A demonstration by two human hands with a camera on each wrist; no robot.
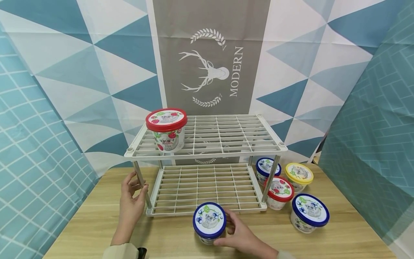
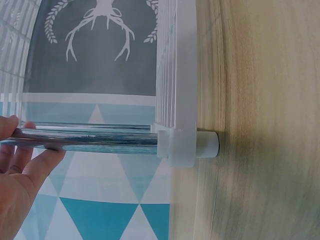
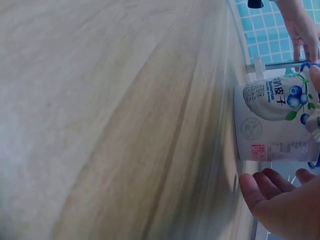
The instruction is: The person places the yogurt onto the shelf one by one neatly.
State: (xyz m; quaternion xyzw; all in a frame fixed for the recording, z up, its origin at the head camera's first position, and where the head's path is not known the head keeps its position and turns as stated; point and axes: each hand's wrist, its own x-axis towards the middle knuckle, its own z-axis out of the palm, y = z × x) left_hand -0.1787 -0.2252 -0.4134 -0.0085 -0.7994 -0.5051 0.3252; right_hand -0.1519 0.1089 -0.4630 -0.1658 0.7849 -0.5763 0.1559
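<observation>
My left hand (image 1: 132, 201) grips a silver post (image 2: 90, 140) of a white two-tier rack (image 1: 207, 157) at its front left corner, thumb on one side and fingers on the other. Just in front of the rack, a blueberry tub (image 1: 209, 222) with a blue lid stands upright at the tabletop. My right hand (image 1: 240, 233) holds this tub from its right side, thumb at the front and fingers toward the back. The right wrist view shows its printed wall close up, with lower fingers (image 3: 267, 187) apart from it. A red-lidded tub (image 1: 168, 131) sits on the upper shelf's left end.
Right of the rack stand a small blue-lidded tub (image 1: 266, 168), a yellow-lidded tub (image 1: 299, 176), another red-lidded tub (image 1: 279, 192) and a larger blue-lidded tub (image 1: 309, 213). A patterned cloth (image 1: 210, 21) hangs behind the wooden table (image 1: 87, 223).
</observation>
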